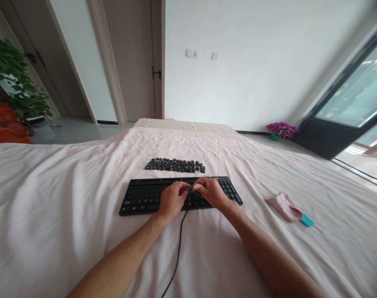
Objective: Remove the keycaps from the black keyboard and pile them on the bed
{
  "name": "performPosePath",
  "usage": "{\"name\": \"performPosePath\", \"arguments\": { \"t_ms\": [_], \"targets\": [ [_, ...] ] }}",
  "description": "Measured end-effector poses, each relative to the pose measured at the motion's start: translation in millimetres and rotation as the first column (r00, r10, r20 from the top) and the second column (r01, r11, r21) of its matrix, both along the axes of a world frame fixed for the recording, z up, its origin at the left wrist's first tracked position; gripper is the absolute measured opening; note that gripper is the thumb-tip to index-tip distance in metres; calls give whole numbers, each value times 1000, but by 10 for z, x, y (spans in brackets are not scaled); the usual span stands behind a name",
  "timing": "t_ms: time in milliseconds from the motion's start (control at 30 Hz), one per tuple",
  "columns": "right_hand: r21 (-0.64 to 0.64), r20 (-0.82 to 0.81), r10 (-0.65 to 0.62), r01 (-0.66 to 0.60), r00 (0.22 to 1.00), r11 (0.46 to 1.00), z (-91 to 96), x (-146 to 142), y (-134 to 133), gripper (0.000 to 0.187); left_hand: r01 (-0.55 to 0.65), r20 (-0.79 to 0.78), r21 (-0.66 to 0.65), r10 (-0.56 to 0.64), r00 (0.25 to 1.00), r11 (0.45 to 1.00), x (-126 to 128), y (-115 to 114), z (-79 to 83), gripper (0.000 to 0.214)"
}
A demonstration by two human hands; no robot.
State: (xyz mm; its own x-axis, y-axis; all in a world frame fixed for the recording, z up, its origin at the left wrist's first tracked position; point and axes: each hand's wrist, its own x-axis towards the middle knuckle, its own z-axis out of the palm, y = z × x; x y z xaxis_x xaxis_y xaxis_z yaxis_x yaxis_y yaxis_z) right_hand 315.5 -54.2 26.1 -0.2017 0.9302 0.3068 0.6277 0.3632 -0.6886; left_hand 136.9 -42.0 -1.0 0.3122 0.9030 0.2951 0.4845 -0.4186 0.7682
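Black cable point(179, 248): ran toward me from the near edge of the keyboard point(147, 196); a snag there could, I judged, have pulled the board askew.
Left hand point(172, 198): bent over the board's middle, fingers curled, tips near the right hand's; I could not tell whether they pinched anything.
Right hand point(210, 191): just right of middle, thumb and fingers drawn close; any small piece between them was hidden from me.
Keyboard: lay beneath both hands, its left block seemingly lacking caps; crooked pressure could have damaged a key seat.
Loose keycaps point(176, 165): sat in rough rows just beyond the board, apart from it; a nudge might have mixed their order.
Floral sheet point(188, 142): creased, stretching farther out; its soft give risked rocking the board.
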Motion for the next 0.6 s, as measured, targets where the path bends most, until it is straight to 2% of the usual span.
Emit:
{"name": "performPosePath", "arguments": {
  "t_ms": [267,433,600],
  "targets": [
    [130,65,81,-89,995,987,-84,-70,-110,41,89,-176,31,-82,981,996,65,20,67,17],
    [95,28,21,-24,999,995,-123,-64,-93,37,141,-227,45,-127,965,989,113,74,90,14],
    [84,1,6,-6,1000,996,-114,-69,-98,35,118,-229,108,-91,969,987,164,90,34,15]
  ]
}}
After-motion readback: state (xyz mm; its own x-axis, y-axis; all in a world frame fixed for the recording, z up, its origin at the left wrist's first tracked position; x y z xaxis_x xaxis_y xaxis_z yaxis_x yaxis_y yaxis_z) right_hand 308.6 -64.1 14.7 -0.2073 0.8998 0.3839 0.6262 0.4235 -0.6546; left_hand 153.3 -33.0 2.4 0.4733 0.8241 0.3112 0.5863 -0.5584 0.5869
